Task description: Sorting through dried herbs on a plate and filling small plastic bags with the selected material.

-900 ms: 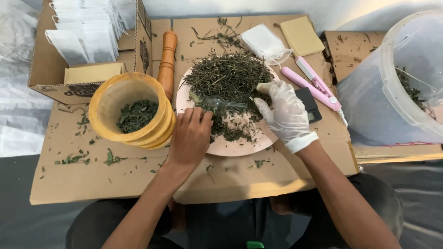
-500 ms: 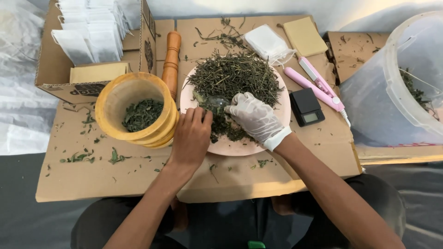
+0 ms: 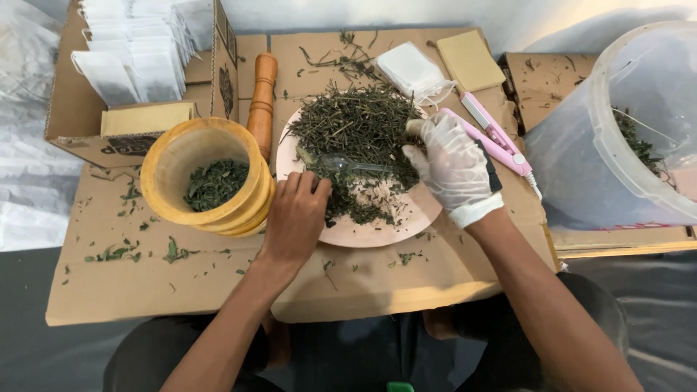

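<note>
The bare left hand (image 3: 296,214) rests at the near-left edge of a round pink plate (image 3: 377,229), its fingers curled closed over the end of a clear plastic spoon (image 3: 347,164). The spoon lies across the plate with its bowl toward the left, in among dried green herbs (image 3: 356,131) that are heaped on the far half of the plate and spread thinner toward the near half. The gloved right hand (image 3: 454,165), in a white disposable glove, is at the plate's right edge with its fingers bent and loosely open, the fingertips touching the right side of the herb pile; it grips nothing that can be made out.

The plate sits on a worktop (image 3: 145,283) made of flattened brown cardboard, strewn with loose leaf bits. Just left of the plate stands a yellow wooden mortar (image 3: 207,178) holding crushed green leaves, and a wooden pestle (image 3: 262,94) lies behind it, between the mortar and the plate. A cardboard box (image 3: 80,123) at the far left holds rows of white filter bags (image 3: 134,51). Beyond the plate lies a small stack of empty white pouches (image 3: 412,69) beside a tan pad (image 3: 470,59). A pink handheld sealer (image 3: 488,131) lies to the right of the gloved hand, partly over a small black scale (image 3: 492,174) that the hand mostly hides. A large translucent plastic bucket (image 3: 617,138) with more herbs stands at the far right.
</note>
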